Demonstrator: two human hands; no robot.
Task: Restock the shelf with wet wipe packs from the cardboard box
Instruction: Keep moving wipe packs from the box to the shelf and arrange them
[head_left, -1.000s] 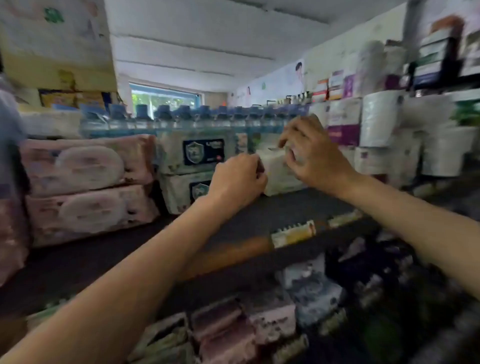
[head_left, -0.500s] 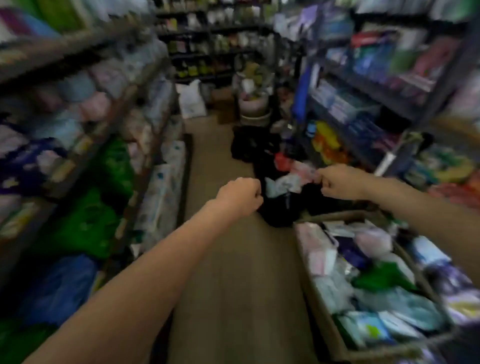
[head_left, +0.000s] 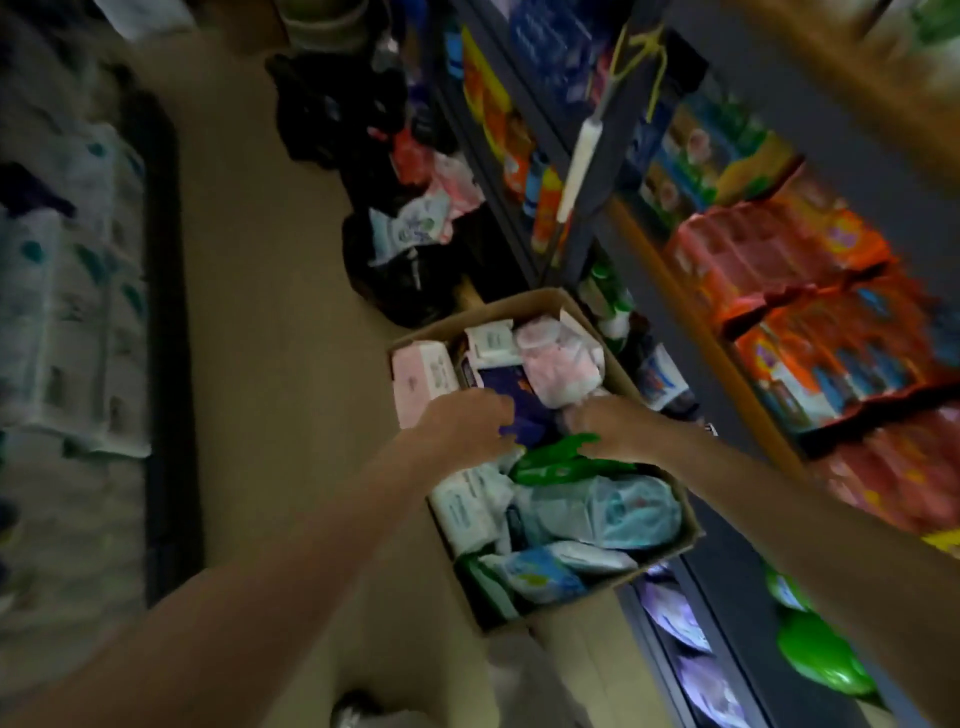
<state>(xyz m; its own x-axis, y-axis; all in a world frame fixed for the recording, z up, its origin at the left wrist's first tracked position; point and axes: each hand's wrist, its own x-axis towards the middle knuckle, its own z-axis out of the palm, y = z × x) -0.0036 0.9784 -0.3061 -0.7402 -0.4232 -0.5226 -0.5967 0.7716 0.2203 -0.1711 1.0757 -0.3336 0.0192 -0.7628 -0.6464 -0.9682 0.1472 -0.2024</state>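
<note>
Box: the open brown cardboard box sits on the tan floor at about 5 o'clock of the view; its long axis runs from 11 o'clock to 5 o'clock.
Packs: soft plastic wet wipe packs fill the box in a jumble, pointing different ways; a pink rectangular pack lies at the 10 o'clock corner, a pale blue pack towards 4 o'clock, a dark purple pack between them.
Writing: labels show on the packs, all too blurred to read.
Left hand: the left hand reaches into the box over the purple pack, fingers loosely curled; whether it grips anything cannot be told.
Right hand: the right hand rests on a green plastic wrapper; its grip cannot be told.
Shelf: a dark metal shelf rack with orange packets stands at 2 o'clock, just beside the box.
</note>
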